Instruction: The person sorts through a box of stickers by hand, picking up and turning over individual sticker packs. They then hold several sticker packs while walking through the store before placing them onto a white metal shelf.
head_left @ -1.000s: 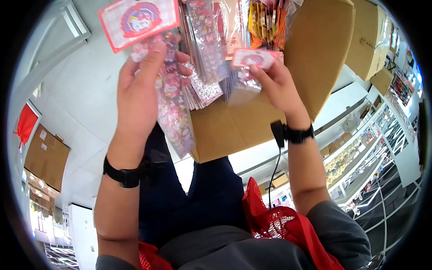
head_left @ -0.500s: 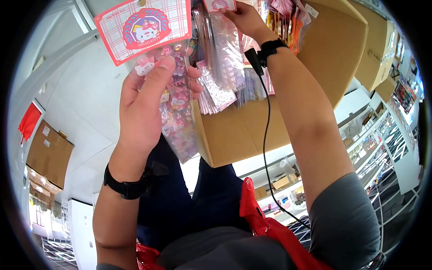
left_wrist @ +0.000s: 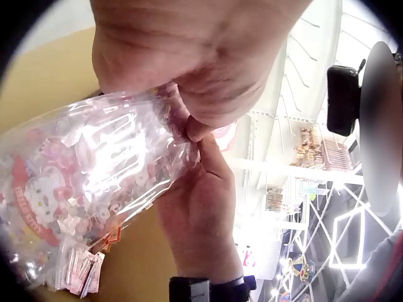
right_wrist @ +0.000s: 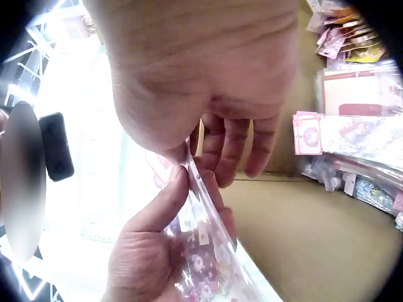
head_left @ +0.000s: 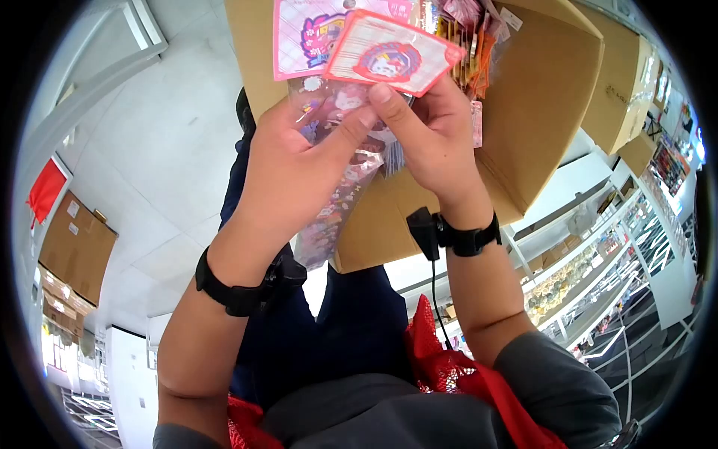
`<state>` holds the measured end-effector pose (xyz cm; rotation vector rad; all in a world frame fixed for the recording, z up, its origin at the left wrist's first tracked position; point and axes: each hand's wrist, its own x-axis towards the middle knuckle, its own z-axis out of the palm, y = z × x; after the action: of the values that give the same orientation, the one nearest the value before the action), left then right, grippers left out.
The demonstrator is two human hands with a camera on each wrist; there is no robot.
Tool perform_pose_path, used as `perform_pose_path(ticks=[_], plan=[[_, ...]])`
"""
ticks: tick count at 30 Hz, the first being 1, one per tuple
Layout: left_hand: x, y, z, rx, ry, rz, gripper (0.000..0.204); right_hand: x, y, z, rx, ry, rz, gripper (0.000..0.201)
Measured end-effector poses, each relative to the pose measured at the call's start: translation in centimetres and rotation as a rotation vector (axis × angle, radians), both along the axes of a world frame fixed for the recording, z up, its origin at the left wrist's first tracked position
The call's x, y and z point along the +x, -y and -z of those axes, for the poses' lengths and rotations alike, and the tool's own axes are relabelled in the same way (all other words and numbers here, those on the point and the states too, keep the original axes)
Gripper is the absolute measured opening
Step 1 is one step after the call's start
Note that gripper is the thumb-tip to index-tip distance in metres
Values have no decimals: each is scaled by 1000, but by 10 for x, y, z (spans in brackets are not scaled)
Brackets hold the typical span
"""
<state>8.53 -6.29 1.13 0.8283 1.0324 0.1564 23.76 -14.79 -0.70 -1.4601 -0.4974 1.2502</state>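
Observation:
Both hands meet over an open cardboard box. My left hand (head_left: 295, 168) grips clear packets of pink cartoon stickers, its thumb across their upper part; the long sticker packet (head_left: 329, 213) hangs below the palm. My right hand (head_left: 437, 138) pinches just under the red-bordered header card (head_left: 396, 56), its thumb tip close to the left thumb. Behind that card and to its left shows a pink header card (head_left: 295, 45). In the left wrist view a shiny clear packet (left_wrist: 94, 170) spreads out from the fingers. The right wrist view shows the packet's edge (right_wrist: 214, 220) between both hands.
The cardboard box (head_left: 538, 112) holds several more packets, among them orange ones (head_left: 482, 67) at its far side. Another carton (head_left: 621, 90) stands to the right. White shelves (head_left: 591, 262) run along the right side, and a brown carton (head_left: 78, 247) is at the left.
My right hand first lowered a red-headed packet, reached to the box's far part, then came back beside the left. The left hand moved right, and a pink header card now shows.

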Motion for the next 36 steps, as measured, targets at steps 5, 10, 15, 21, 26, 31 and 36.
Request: perform_pose_path(ticks=[5,10,15,21,26,31,36], plan=[[8,18,9,-122,-10,-94,38,32,47,7,-196,-72,83,24],[-6,15,15,-118,-12,-177,42,70,82,55,-361,-13,-117,26],[-24,4,25,-30,-57,-188,40,73,76,131,-465,111,-281,29],[-45,-15,29,-45,-68,-195,40,104,19,218,-430,500,-426,47],[-47,-25,27,-28,-67,-197,39,112,-32,236,-499,565,-447,60],[-41,-18,25,-62,-50,-243,36,85,-27,203,-233,803,-130,72],[-14,13,17,-39,-46,-116,30,31,15,71,-56,-33,-159,43]])
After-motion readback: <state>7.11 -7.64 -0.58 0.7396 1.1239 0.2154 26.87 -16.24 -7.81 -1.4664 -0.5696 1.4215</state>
